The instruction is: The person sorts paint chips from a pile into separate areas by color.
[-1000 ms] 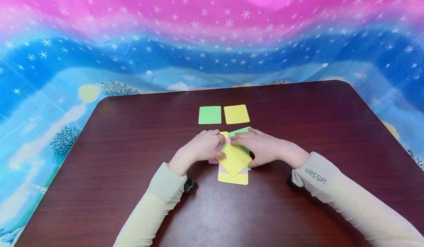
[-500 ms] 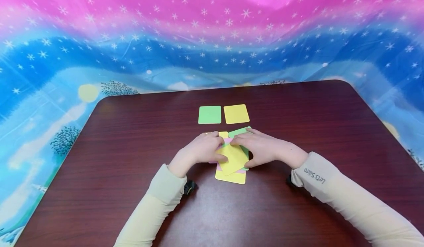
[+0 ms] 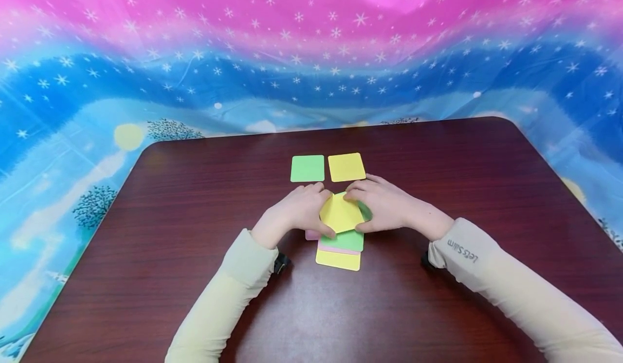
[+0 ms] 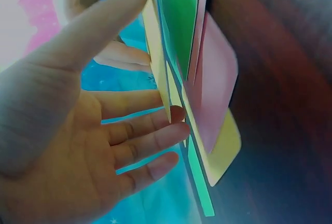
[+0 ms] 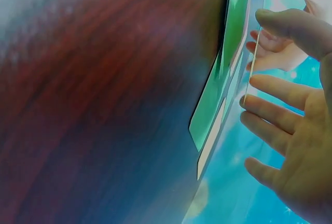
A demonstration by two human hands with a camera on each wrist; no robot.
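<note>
A yellow card is held lifted over the pile at table centre, pinched between left hand at 9 o'clock and right hand at 3 o'clock; fingers lightly curled on its edges. Green card and second yellow card are laid flat at 12 o'clock

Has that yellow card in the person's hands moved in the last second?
Yes. The held yellow card has gone up and away from the person, toward the two single cards, uncovering a green card on the pile.

The hands hide the card pile's far part.
</note>
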